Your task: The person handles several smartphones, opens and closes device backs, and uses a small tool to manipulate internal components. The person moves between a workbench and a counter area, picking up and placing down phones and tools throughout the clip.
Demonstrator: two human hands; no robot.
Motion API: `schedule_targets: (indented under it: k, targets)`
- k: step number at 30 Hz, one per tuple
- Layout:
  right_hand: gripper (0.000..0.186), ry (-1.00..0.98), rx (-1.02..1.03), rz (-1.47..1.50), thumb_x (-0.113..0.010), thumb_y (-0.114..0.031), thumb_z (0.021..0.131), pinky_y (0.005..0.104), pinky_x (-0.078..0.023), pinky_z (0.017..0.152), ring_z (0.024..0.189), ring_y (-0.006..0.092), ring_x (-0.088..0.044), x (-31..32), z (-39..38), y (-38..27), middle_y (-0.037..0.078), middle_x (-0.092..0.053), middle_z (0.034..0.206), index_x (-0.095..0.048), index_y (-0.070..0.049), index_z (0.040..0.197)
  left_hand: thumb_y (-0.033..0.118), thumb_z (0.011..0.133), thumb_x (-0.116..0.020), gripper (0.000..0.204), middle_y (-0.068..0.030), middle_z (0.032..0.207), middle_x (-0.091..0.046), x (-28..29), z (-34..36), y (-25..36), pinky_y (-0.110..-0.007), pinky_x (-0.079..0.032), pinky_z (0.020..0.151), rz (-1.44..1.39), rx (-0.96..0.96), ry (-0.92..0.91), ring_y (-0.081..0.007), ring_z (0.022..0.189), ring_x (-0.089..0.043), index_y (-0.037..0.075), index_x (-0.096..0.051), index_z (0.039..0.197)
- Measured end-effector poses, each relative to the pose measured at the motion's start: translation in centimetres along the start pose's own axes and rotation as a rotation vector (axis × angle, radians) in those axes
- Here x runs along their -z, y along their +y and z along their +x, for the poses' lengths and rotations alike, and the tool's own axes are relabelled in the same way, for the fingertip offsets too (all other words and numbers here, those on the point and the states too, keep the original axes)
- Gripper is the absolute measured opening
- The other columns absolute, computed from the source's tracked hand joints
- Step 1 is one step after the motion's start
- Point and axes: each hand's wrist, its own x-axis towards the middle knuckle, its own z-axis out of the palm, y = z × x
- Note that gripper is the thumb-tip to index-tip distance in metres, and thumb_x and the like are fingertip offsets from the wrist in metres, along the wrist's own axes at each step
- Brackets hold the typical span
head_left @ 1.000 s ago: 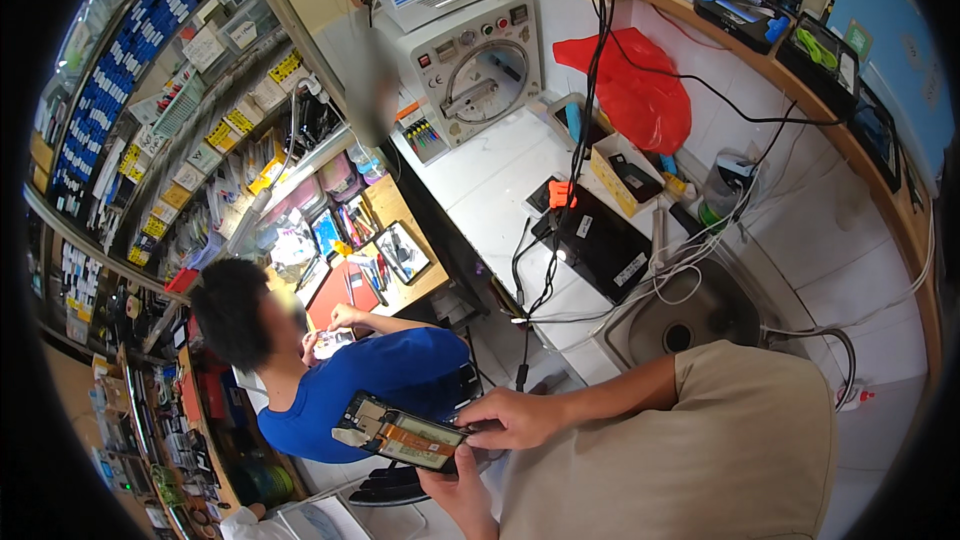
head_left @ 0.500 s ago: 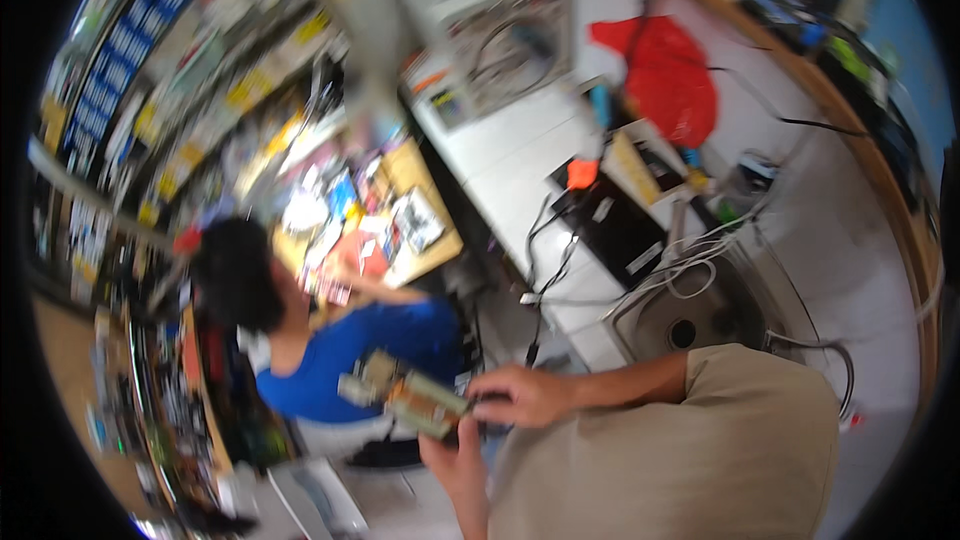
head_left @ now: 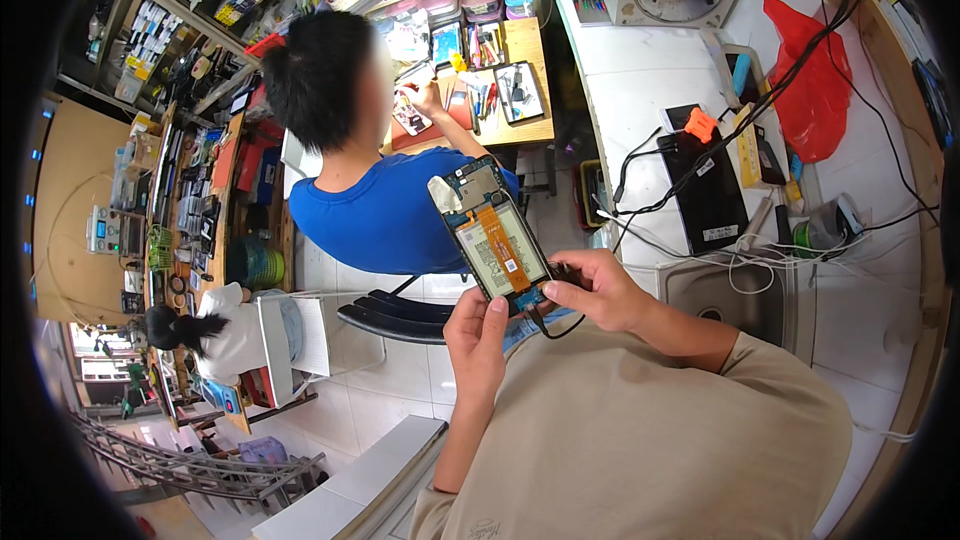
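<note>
the opened phone (head_left: 492,227) is held up in the air just beyond the hands, its near end between them. its long axis runs away from the person, the far end leaning left. the left hand (head_left: 474,342) is curled around the lower left edge, thumb along the side; the right hand (head_left: 605,292) is closed around the lower right corner, thumb beside a small blue board (head_left: 529,298). neither hand looks clearly nearer. a black cable (head_left: 549,335) loops by the near end; whether it is plugged in, i cannot tell. a second ago the phone pointed mostly left; now it points more straight ahead, and a person in a white shirt (head_left: 232,338) shows plainly at the left.
</note>
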Motion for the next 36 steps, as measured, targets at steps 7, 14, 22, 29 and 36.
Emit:
schedule_targets:
  k: [7,14,22,29,36]
  targets:
    - [0.016,0.078,0.135,-0.143,-0.062,-0.008,0.097,0.0206,-0.037,0.055,0.065,0.0002,-0.045,-0.2,-0.3,-0.4,-0.005,-0.057,0.075,-0.064,0.003,0.108,0.015,0.101,-0.055,0.019,-0.0080,0.100,-0.069,-0.1,0.5,-0.3,-0.028,-0.053,0.083,0.033,-0.007,-0.019,-0.0113,0.090,-0.065,-0.002,-0.061,0.108]
    - [0.022,0.034,0.044,-0.206,-0.059,-0.006,0.098,0.0227,-0.050,0.075,0.085,0.0052,-0.060,0.4,-0.9,-0.3,0.003,-0.067,0.096,-0.062,0.005,0.116,0.015,0.101,-0.056,0.019,-0.0078,0.100,-0.069,-0.2,0.5,-0.5,-0.028,-0.054,0.081,0.011,0.013,-0.027,-0.0114,0.089,-0.065,-0.002,-0.061,0.108]
    - [0.018,0.069,0.142,-0.306,-0.062,-0.008,0.096,0.0220,-0.046,0.064,0.074,0.0028,-0.053,0.1,-0.8,-0.9,0.000,-0.062,0.083,-0.064,0.004,0.110,0.015,0.101,-0.056,0.020,-0.0077,0.100,-0.069,-0.1,0.6,-0.6,-0.028,-0.053,0.081,-0.004,0.002,-0.038,-0.0116,0.090,-0.065,-0.002,-0.061,0.110]
    - [0.018,0.147,0.300,-0.435,-0.066,-0.007,0.091,0.0268,-0.043,0.054,0.061,0.0075,-0.055,-0.8,-0.8,-0.7,0.006,-0.061,0.075,-0.065,0.003,0.105,0.016,0.101,-0.054,0.026,-0.0083,0.109,-0.067,0.8,0.1,-1.6,-0.026,-0.053,0.079,0.018,0.003,-0.004,-0.0123,0.093,-0.064,-0.003,-0.059,0.118]
    - [0.019,0.152,0.395,-0.414,-0.065,-0.007,0.089,0.0329,-0.044,0.055,0.059,0.0174,-0.057,-1.4,-0.3,-0.8,0.014,-0.063,0.074,-0.065,0.004,0.105,0.015,0.100,-0.054,0.026,-0.0096,0.105,-0.066,0.9,0.7,-2.1,-0.023,-0.052,0.072,-0.042,-0.047,-0.020,-0.0108,0.088,-0.063,-0.004,-0.057,0.118]
